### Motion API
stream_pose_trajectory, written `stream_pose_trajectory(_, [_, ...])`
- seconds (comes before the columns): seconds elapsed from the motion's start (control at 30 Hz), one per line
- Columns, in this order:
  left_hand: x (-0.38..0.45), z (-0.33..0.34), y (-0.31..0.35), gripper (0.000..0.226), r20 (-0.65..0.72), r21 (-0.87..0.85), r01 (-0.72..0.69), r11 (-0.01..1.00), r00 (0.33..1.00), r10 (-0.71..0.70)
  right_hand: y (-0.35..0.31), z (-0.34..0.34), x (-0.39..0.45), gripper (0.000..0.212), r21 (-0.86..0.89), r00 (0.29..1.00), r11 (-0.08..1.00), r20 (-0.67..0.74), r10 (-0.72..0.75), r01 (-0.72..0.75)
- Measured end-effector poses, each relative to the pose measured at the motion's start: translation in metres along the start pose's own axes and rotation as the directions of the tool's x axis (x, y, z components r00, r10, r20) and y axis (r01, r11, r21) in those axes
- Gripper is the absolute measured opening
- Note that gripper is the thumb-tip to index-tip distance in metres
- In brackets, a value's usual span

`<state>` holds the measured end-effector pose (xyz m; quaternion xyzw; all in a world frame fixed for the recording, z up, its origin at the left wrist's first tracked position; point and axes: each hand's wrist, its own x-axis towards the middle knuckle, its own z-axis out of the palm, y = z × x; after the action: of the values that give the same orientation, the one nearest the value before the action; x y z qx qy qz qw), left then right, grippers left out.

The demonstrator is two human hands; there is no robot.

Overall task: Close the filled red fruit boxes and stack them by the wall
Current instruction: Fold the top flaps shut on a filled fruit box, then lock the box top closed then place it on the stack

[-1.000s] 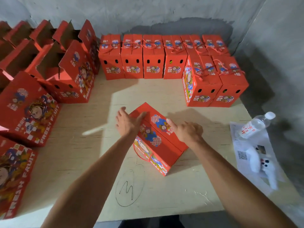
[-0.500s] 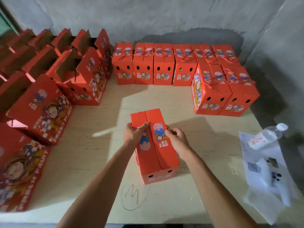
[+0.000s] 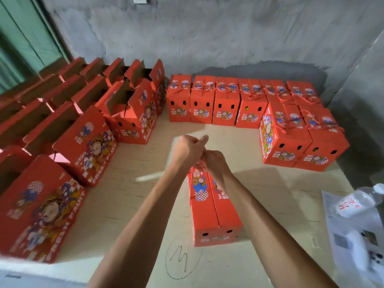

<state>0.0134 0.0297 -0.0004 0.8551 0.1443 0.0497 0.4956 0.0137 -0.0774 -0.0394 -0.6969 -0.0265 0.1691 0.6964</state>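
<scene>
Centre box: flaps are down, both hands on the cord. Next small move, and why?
Probably finish tying the cord: both hands, left and right, grip it above the box, whose flaps already meet. The closed boxes by the wall all carry tied cords.

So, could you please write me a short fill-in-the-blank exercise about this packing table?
1. Both hands, left hand and right hand, grip the red ____ handle of the box in front.
2. The boxes on the person's left have their flaps ____.
3. A plastic ____ lies on the papers at the right.

Missing words: cord; open; bottle
</scene>
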Motion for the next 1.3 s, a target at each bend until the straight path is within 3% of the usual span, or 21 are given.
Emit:
stream_pose_trajectory(0.1, [-0.005, -0.002, 0.0, 0.031, 0.103, 0.234, -0.037, 0.972, 0.995, 0.013, -0.007, -0.001, -0.001, 0.028, 0.136, 0.972, 0.988, 0.234, 0.037, -0.071])
stream_pose_trajectory(0.2, [0.003, -0.011, 0.003, 0.031, 0.169, 0.272, -0.004, 0.962, 0.985, -0.043, -0.012, -0.008, 0.006, 0.026, 0.064, 0.949, 0.994, 0.309, 0.068, -0.092])
stream_pose_trajectory(0.3, [0.012, -0.009, 0.014, 0.039, 0.147, 0.089, 0.026, 0.996, 0.988, -0.039, -0.024, -0.018, 0.021, 0.031, 0.005, 0.983, 0.994, 0.152, 0.104, -0.106])
stream_pose_trajectory(0.4, [0.01, 0.01, 0.031, 0.037, -0.05, -0.063, -0.027, 0.998, 0.998, 0.023, -0.051, -0.033, 0.042, 0.028, -0.064, 0.999, 0.998, -0.038, 0.022, -0.025])
stream_pose_trajectory(0.47, [0.016, 0.021, 0.041, 0.03, -0.135, -0.04, -0.098, 0.994, 0.987, 0.092, -0.071, -0.049, 0.061, 0.02, -0.067, 0.988, 0.997, -0.154, 0.025, -0.036])
stream_pose_trajectory(0.6, [0.035, 0.048, 0.068, 0.028, -0.005, 0.054, -0.164, 0.985, 0.986, 0.165, -0.108, -0.078, 0.092, 0.019, -0.125, 0.963, 0.992, -0.261, -0.066, 0.034])
stream_pose_trajectory(0.8, [0.089, 0.09, 0.094, 0.03, -0.011, -0.1, -0.203, 0.974, 0.979, 0.203, -0.142, -0.111, 0.144, 0.035, -0.285, 0.929, 0.95, -0.301, -0.213, 0.126])
stream_pose_trajectory(0.9, [0.118, 0.119, 0.101, 0.045, 0.034, -0.033, -0.202, 0.979, 0.979, 0.203, -0.144, -0.137, 0.178, 0.032, -0.405, 0.888, 0.912, -0.39, -0.244, 0.072])
stream_pose_trajectory(1.03, [0.162, 0.169, 0.099, 0.06, 0.144, 0.029, -0.231, 0.972, 0.964, 0.225, -0.138, -0.176, 0.23, 0.023, -0.441, 0.86, 0.897, -0.462, -0.215, -0.013])
stream_pose_trajectory(1.13, [0.19, 0.206, 0.09, 0.072, 0.201, 0.144, -0.172, 0.974, 0.969, 0.142, -0.125, -0.208, 0.257, 0.023, -0.389, 0.831, 0.92, -0.522, -0.19, -0.034])
stream_pose_trajectory(1.23, [0.209, 0.245, 0.079, 0.089, 0.276, 0.13, -0.052, 0.99, 0.961, 0.015, -0.104, -0.24, 0.272, 0.02, -0.34, 0.798, 0.94, -0.575, -0.18, -0.033])
stream_pose_trajectory(1.3, [0.218, 0.265, 0.069, 0.091, 0.291, 0.111, -0.036, 0.993, 0.957, 0.003, -0.086, -0.256, 0.279, 0.02, -0.333, 0.802, 0.943, -0.567, -0.187, -0.016])
